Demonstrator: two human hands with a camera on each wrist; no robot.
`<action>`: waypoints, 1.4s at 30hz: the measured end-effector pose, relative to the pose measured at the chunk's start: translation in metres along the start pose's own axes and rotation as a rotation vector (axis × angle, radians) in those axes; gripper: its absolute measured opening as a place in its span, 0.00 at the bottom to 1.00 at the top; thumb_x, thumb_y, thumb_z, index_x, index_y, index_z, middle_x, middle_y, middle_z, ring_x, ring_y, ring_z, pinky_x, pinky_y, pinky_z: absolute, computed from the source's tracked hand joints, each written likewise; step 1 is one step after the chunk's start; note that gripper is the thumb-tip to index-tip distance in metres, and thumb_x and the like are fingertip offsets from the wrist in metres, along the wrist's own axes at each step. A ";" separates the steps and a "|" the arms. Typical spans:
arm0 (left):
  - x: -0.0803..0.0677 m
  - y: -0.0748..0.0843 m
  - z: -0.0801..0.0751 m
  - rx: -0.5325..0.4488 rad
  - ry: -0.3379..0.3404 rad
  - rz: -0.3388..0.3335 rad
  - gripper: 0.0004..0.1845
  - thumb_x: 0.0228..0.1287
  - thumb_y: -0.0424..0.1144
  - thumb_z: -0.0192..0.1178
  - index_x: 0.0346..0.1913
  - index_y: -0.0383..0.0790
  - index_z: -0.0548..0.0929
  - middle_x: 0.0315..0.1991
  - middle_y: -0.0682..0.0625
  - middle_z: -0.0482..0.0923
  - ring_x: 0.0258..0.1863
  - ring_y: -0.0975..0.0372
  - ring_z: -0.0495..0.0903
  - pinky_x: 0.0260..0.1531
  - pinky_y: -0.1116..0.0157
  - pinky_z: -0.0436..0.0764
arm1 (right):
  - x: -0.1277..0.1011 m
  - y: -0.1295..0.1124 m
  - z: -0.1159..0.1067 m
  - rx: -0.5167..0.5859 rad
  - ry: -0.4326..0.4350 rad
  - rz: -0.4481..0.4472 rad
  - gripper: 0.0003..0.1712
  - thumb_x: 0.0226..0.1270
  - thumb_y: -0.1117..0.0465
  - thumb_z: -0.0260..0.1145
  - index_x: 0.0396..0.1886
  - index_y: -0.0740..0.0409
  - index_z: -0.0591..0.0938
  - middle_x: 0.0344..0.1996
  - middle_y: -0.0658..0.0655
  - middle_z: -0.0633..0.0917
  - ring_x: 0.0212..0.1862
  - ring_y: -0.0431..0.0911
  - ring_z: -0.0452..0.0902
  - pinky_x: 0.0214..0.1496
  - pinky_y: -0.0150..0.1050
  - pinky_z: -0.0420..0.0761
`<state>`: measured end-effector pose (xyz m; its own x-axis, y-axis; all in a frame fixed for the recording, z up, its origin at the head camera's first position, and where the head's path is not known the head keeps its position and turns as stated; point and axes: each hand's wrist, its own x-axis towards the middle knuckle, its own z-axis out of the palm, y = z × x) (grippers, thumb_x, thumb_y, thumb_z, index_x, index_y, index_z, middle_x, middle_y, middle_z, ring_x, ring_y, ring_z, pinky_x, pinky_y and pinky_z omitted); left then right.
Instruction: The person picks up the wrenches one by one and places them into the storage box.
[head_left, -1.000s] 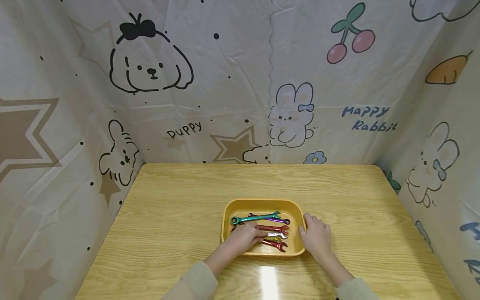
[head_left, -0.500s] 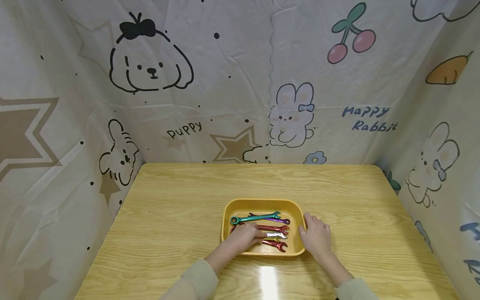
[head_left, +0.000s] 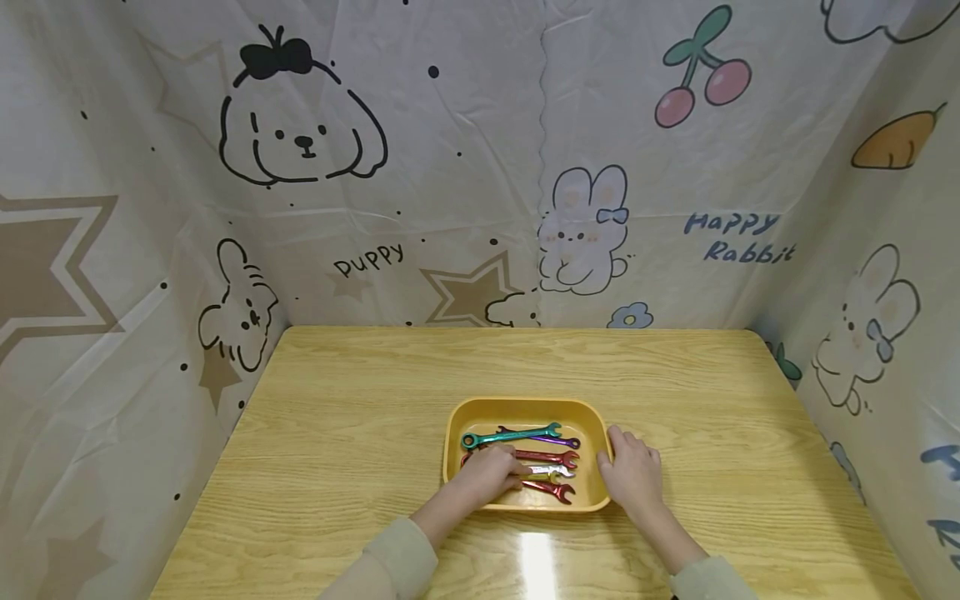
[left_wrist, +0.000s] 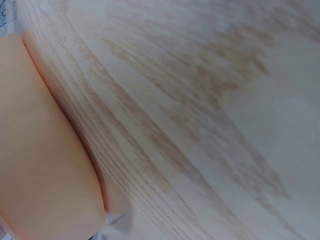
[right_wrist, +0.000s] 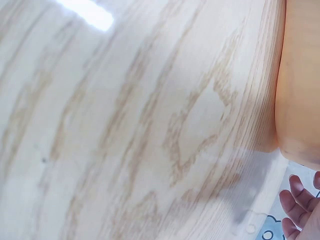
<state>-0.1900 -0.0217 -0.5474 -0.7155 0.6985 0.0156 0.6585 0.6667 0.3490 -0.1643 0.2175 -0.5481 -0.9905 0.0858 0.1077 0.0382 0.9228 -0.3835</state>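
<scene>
My left hand [head_left: 486, 475] is inside the yellow tray [head_left: 525, 411] at bench [head_left: 360, 400] centre, fingers curled over the red wrench [head_left: 551, 487]; can't tell if that grip is clamped. My right hand [head_left: 632, 471] rests relaxed against the tray's right rim.

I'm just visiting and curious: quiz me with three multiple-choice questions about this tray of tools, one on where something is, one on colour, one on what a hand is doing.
1. Where does the right hand rest?
A. on the tray's right rim
B. on the table's far edge
C. inside the tray

2. What colour is the tray?
A. blue
B. yellow-orange
C. white

3. What is the left hand doing?
A. lying flat on the table
B. raised in the air
C. reaching into the tray among the wrenches

Answers: 1 A, its fingers touch the right edge; 2 B, the head view shows it; 3 C, its fingers lie over the wrench handles.
</scene>
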 end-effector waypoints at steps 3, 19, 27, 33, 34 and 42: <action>0.000 0.000 0.000 0.015 0.011 0.015 0.13 0.54 0.43 0.64 0.44 0.51 0.85 0.30 0.57 0.77 0.28 0.70 0.73 0.25 0.76 0.69 | 0.000 0.001 0.001 -0.001 0.000 0.002 0.16 0.59 0.58 0.57 0.44 0.61 0.73 0.36 0.62 0.79 0.42 0.59 0.74 0.49 0.56 0.63; 0.002 -0.001 -0.001 0.067 -0.015 0.021 0.13 0.51 0.45 0.66 0.43 0.54 0.86 0.31 0.59 0.77 0.29 0.71 0.73 0.26 0.76 0.70 | 0.000 0.001 0.000 -0.005 -0.001 -0.003 0.15 0.59 0.58 0.57 0.44 0.61 0.73 0.35 0.62 0.79 0.42 0.58 0.74 0.49 0.56 0.63; 0.002 0.001 -0.001 0.094 -0.027 -0.012 0.14 0.51 0.48 0.66 0.43 0.55 0.86 0.35 0.58 0.80 0.35 0.68 0.77 0.33 0.71 0.74 | -0.001 0.001 0.001 0.004 0.007 -0.007 0.16 0.59 0.57 0.57 0.45 0.61 0.73 0.36 0.62 0.79 0.42 0.58 0.74 0.49 0.56 0.64; 0.003 0.000 0.001 0.032 -0.033 -0.037 0.12 0.52 0.48 0.65 0.42 0.55 0.86 0.31 0.60 0.77 0.30 0.70 0.74 0.27 0.73 0.72 | 0.000 0.001 0.001 0.006 0.002 -0.003 0.16 0.59 0.57 0.57 0.44 0.61 0.73 0.36 0.62 0.79 0.42 0.59 0.74 0.50 0.56 0.63; 0.003 -0.001 0.001 0.028 -0.032 -0.038 0.12 0.52 0.48 0.65 0.42 0.55 0.86 0.30 0.60 0.76 0.30 0.70 0.74 0.27 0.73 0.72 | 0.000 0.001 0.001 0.007 0.001 -0.003 0.16 0.59 0.57 0.57 0.45 0.61 0.73 0.36 0.62 0.79 0.42 0.59 0.74 0.50 0.56 0.63; 0.003 -0.002 0.001 0.019 -0.020 -0.039 0.11 0.54 0.48 0.64 0.40 0.54 0.86 0.31 0.59 0.77 0.31 0.69 0.75 0.28 0.72 0.73 | 0.000 0.001 0.001 0.009 -0.003 0.000 0.16 0.59 0.58 0.57 0.46 0.61 0.73 0.37 0.63 0.79 0.43 0.59 0.74 0.50 0.56 0.63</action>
<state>-0.1930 -0.0202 -0.5490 -0.7359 0.6769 -0.0161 0.6348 0.6980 0.3314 -0.1640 0.2182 -0.5495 -0.9909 0.0846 0.1049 0.0369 0.9192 -0.3921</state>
